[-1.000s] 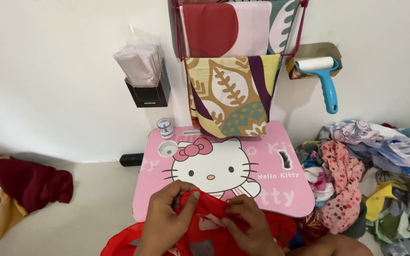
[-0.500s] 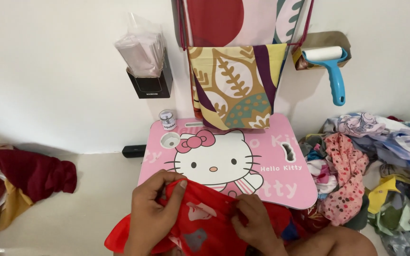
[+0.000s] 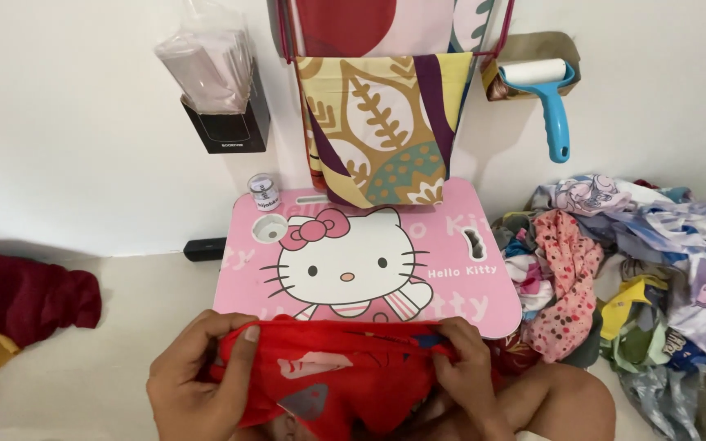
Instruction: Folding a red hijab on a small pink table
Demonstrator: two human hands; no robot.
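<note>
A red printed garment (image 3: 345, 376) is stretched between my two hands at the near edge of a small pink cartoon-cat lap table (image 3: 467, 282). My left hand (image 3: 198, 380) grips the garment's left end, fingers curled over its top hem. My right hand (image 3: 471, 367) pinches the right end of the same hem. The lower part of the garment hangs toward my lap and runs out of view.
A small white jar (image 3: 264, 193) stands at the table's far left corner. Patterned cloth (image 3: 382, 122) hangs from a rack behind. A tissue holder (image 3: 218, 86) and a blue lint roller (image 3: 545, 94) are on the wall. Mixed clothes (image 3: 623, 261) lie right; dark red cloth (image 3: 26, 290) lies left.
My hands have drawn apart, pulling the red garment's hem out wide and flat across the table's near edge. The view has shifted slightly closer and downward.
</note>
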